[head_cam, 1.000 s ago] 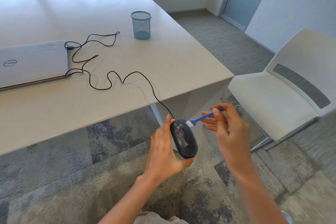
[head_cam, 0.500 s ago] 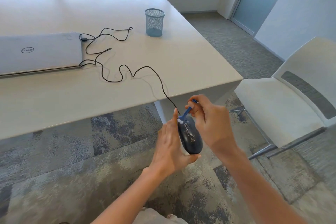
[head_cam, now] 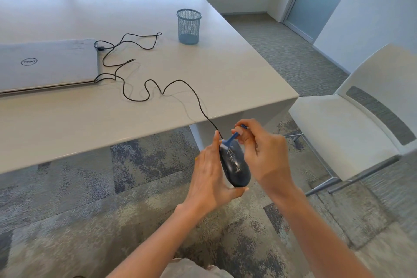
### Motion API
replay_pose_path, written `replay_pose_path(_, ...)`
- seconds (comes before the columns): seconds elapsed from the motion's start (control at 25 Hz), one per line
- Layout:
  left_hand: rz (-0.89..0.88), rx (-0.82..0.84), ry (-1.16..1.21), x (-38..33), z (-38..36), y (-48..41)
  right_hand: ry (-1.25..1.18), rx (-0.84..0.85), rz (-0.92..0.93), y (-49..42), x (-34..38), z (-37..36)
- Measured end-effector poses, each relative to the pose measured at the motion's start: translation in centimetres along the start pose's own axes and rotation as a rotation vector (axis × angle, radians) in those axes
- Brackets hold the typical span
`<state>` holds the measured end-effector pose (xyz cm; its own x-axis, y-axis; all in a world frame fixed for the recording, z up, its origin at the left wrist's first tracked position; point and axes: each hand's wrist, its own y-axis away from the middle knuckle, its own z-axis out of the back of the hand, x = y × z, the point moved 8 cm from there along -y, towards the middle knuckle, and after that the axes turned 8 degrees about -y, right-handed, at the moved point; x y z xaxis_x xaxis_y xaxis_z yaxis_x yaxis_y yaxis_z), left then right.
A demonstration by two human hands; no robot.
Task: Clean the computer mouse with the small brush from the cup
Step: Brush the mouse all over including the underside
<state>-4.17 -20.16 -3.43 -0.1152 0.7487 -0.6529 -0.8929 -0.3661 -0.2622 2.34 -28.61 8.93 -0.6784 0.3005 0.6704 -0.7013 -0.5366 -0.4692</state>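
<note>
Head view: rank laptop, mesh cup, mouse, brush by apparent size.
1. laptop, partly cut off at the frame edge
2. mouse and mesh cup: look alike, and the mouse is nearer the camera, so unranked
3. brush, mostly hidden in the right hand

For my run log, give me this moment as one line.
left hand holds mouse | right hand holds brush | bristles on mouse front | cup on table

Upside-down "DELL" logo on laptop lid (head_cam: 48,64)
</note>
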Motion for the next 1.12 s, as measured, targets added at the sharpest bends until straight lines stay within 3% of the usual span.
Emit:
replay_pose_path(0.2, 0.01, -0.003, -0.003, 0.1, 0.1, -0.3, 0.139, 0.018, 0.063, 0.8, 0.2, -0.2)
replay_pose_path(0.4, 0.012, 0.004, -0.018, 0.2, 0.1, -0.2, -0.06, 0.015, -0.008, 0.4, -0.9, 0.9)
replay_pose_path(0.64, 0.026, 0.006, -0.024, -0.1, -0.3, -0.5, 0.102, -0.014, 0.061, 0.6, -0.7, -0.3)
replay_pose_path(0.8, 0.048, 0.006, -0.016, 0.4, -0.4, -0.3, -0.044, 0.081, 0.05, 2.3, -0.6, -0.8)
replay_pose_path(0.92, 0.044, -0.01, -0.01, 0.3, -0.2, -0.2, -0.08, 0.0, 0.028, 1.4, -1.2, 0.6)
replay_pose_path(1.12, 0.051, -0.021, -0.007, 0.2, -0.2, -0.5, 0.062, -0.085, 0.069, 2.5, -1.0, 1.4)
